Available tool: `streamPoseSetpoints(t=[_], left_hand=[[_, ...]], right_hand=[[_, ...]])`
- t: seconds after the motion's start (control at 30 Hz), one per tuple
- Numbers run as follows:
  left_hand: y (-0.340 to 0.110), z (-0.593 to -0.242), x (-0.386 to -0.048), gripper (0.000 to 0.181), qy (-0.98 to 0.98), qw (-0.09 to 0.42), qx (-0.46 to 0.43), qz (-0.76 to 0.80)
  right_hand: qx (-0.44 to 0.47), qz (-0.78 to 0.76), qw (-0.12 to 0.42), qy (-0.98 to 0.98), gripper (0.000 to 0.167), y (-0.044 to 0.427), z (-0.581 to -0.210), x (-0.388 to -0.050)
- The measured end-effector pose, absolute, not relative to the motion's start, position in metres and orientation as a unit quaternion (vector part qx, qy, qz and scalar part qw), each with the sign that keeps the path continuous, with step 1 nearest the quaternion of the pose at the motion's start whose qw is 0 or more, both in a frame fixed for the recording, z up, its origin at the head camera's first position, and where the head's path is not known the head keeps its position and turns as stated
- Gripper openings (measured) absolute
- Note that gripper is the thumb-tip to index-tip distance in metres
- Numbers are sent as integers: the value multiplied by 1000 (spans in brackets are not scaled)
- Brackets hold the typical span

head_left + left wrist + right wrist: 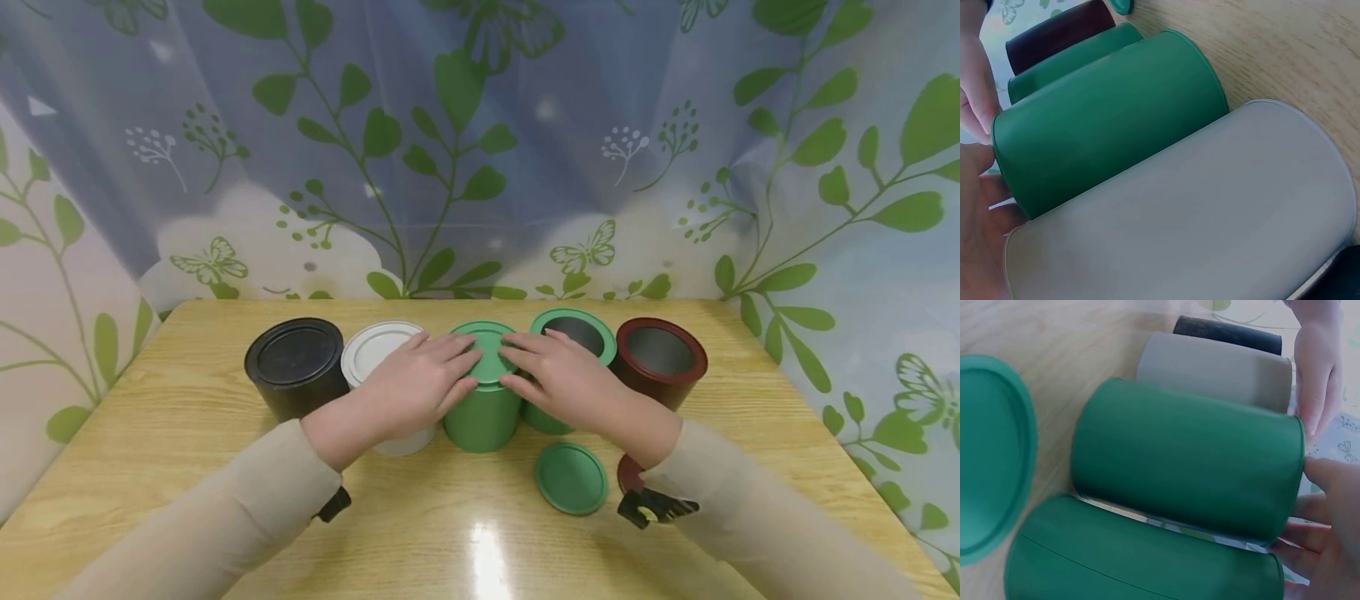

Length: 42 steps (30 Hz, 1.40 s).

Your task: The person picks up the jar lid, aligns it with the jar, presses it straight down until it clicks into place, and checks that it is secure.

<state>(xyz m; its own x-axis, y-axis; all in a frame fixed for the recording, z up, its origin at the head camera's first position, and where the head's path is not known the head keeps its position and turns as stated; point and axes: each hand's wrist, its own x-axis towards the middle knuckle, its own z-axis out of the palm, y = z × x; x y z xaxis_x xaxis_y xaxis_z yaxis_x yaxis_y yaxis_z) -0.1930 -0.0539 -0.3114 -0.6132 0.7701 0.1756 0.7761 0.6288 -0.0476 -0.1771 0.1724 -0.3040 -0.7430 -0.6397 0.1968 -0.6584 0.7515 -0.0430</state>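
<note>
Both hands rest on the lidded green canister (pixel 482 417) in the middle of the row. The fingers of the left hand (pixel 412 377) lie spread over the left side of its lid (pixel 491 354), with the palm above the white canister (pixel 371 346). From the other side, the right hand (pixel 562 375) lays its fingers on the lid's right part, its palm near the open green canister (pixel 573 315). In the left wrist view, the lidded green canister (pixel 1110 119) stands beside the white one (pixel 1185 206). Neither hand grips anything.
A black lidded canister (pixel 294 358) stands at the left end, an open dark red canister (pixel 660 387) at the right. In front lie a loose green lid (pixel 572 479) and a dark red lid (pixel 628 473), partly hidden by the right wrist. Patterned cloth (pixel 480 150) hangs behind the wooden table (pixel 420 533).
</note>
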Motion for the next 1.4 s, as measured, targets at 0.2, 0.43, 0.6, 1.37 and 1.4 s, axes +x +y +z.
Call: streamPoseSetpoints(t=[0.2,0.43,0.6,1.37,1.4], left_hand=[[-52,-306,-199,46,-899,79,-429,-25],[-48,-300,-205,49,-901,15,-430,-45],[-46,-298,-208,48,-895,22,-443,-51],[-45,-283,-211,49,-903,-52,-420,-72],[-45,-283,-211,49,-904,-51,-419,-73]], right_hand=[[353,71,30,-932,56,172,-292,-187],[363,79,-63,-926,61,170,-288,-193],[359,83,-84,-926,62,168,-285,-195],[332,84,-175,-923,63,158,-266,-202],[329,84,-175,-924,64,157,-265,-202]])
